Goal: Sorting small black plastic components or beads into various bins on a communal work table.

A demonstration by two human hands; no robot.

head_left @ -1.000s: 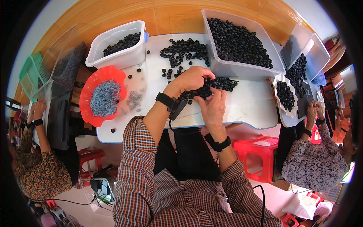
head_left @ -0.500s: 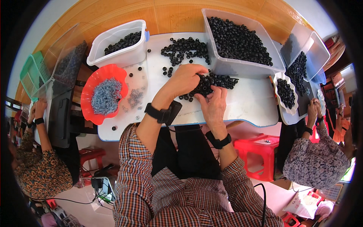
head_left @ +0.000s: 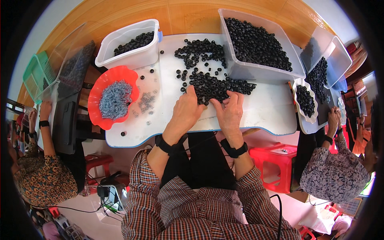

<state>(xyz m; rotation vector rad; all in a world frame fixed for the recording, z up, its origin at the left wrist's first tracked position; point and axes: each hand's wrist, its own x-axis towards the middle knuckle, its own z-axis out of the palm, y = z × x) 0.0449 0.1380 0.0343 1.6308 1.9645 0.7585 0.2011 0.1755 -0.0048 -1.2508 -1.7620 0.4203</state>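
Observation:
A loose heap of black ring-shaped pieces, like large beads with a hole point(head_left: 210, 86), lies on the white table in front of me. At the heap's near left edge is my left hand point(head_left: 187, 110), its forefinger stretched against the pieces and its thumb pointing inward. My right hand point(head_left: 230, 114) rests at the near right edge, thumb and fingers apart around some pieces. Neither hand plainly grips a piece, though the undersides of the fingers are hidden. Both wrists wear black bands.
A big translucent bin point(head_left: 262, 68) of black pieces stands behind right, a smaller white tub point(head_left: 150, 51) behind left. Beside it, a red scalloped bowl point(head_left: 96, 94) holds small clear-grey pieces. A white scalloped dish point(head_left: 314, 116) is at right. Co-workers sit on both sides; a red stool point(head_left: 276, 160) stands below.
My left hand has drawn back from above the heap to its near edge, uncovering more black pieces. My right hand stays by the heap's near side, moved slightly.

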